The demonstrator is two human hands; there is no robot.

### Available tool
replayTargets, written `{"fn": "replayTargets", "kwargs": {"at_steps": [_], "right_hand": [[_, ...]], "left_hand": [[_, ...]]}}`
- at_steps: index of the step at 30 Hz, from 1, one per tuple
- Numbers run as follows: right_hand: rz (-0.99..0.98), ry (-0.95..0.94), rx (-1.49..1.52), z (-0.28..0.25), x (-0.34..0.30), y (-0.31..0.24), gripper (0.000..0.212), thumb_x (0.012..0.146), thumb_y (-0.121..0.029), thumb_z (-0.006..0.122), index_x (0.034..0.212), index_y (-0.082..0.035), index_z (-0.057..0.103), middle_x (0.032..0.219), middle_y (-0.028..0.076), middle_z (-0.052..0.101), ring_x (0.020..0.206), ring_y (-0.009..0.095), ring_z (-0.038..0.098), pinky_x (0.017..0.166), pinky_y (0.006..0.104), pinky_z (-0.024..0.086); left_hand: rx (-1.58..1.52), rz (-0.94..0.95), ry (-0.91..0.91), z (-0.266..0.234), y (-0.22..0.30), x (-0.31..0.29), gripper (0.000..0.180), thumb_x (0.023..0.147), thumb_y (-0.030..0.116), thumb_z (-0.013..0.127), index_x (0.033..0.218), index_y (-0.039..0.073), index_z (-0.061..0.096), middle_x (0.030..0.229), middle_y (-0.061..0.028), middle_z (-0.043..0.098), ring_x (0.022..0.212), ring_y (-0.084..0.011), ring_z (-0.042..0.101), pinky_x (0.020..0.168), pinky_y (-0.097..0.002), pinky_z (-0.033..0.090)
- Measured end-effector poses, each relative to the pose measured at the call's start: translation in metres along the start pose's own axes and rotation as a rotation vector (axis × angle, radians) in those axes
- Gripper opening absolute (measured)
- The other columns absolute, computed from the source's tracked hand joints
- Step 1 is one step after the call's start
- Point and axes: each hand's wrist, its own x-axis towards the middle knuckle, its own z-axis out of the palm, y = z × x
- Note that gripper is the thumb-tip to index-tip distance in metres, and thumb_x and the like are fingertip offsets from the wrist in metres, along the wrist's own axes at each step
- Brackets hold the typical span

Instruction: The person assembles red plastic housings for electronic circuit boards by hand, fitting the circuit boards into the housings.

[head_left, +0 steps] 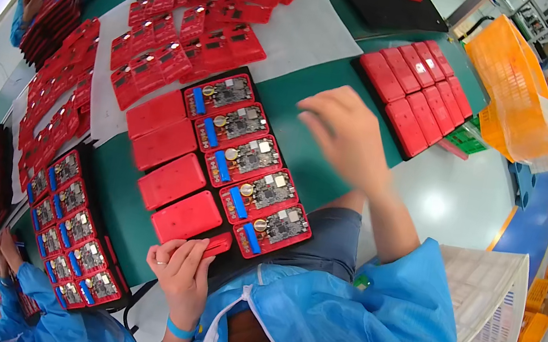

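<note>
My left hand [178, 268] is closed on a red plastic cover [219, 244] at the near end of a row of similar red covers [171, 182]. Just right of that row lies a black tray holding several open red cases [254, 178], each with a circuit board, a blue strip and a small round part. Over the green table, my right hand [352, 141] hovers between these cases and a tray of closed red cases [420, 90]. Its thumb and fingers are slightly apart with nothing visible between them.
Many loose red case parts [156, 48] lie on white sheeting at the far left. Another tray of open cases [75, 238] sits near a co-worker's blue sleeve [54, 293]. An orange crate [517, 82] stands right; a white bin [485, 303] is by my right elbow.
</note>
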Motion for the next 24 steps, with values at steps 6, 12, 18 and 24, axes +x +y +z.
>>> {"fn": "replayTargets", "kwargs": {"at_steps": [6, 12, 18, 24], "right_hand": [[0.086, -0.09, -0.409, 0.047, -0.031, 0.072, 0.068, 0.093, -0.047, 0.064, 0.144, -0.003, 0.052, 0.156, 0.015, 0.045, 0.147, 0.038, 0.036, 0.113, 0.0571, 0.035], [-0.018, -0.29, -0.407, 0.033, -0.103, 0.026, 0.083, 0.089, -0.055, 0.064, 0.149, 0.0, 0.045, 0.159, 0.02, 0.038, 0.151, 0.037, 0.031, 0.116, 0.0605, 0.029], [-0.366, 0.042, -0.297, 0.047, -0.142, 0.043, 0.048, 0.082, -0.011, 0.076, 0.126, 0.002, 0.063, 0.127, 0.018, 0.067, 0.12, 0.036, 0.064, 0.093, 0.0513, 0.051], [-0.086, 0.133, 0.143, 0.044, -0.107, -0.046, 0.033, 0.075, 0.01, 0.069, 0.106, -0.001, 0.067, 0.089, 0.013, 0.071, 0.078, 0.029, 0.069, 0.065, 0.0372, 0.055]], "left_hand": [[0.031, -0.002, 0.01, -0.005, -0.003, -0.003, 0.032, 0.078, 0.011, 0.081, 0.11, 0.01, 0.076, 0.106, -0.0007, 0.07, 0.102, -0.0223, 0.059, 0.103, -0.0469, 0.034], [0.019, -0.023, 0.01, -0.007, -0.001, -0.001, 0.032, 0.078, 0.014, 0.081, 0.11, 0.011, 0.076, 0.106, 0.0002, 0.07, 0.102, -0.022, 0.059, 0.103, -0.0473, 0.034], [-0.011, -0.006, 0.039, -0.006, 0.0, 0.002, 0.029, 0.078, 0.013, 0.081, 0.106, 0.01, 0.076, 0.103, -0.0013, 0.071, 0.099, -0.0226, 0.06, 0.1, -0.0459, 0.034], [0.015, -0.005, 0.039, -0.004, -0.003, -0.004, 0.033, 0.079, 0.015, 0.081, 0.111, 0.013, 0.074, 0.106, 0.0016, 0.071, 0.102, -0.0207, 0.06, 0.104, -0.0479, 0.032]]}}
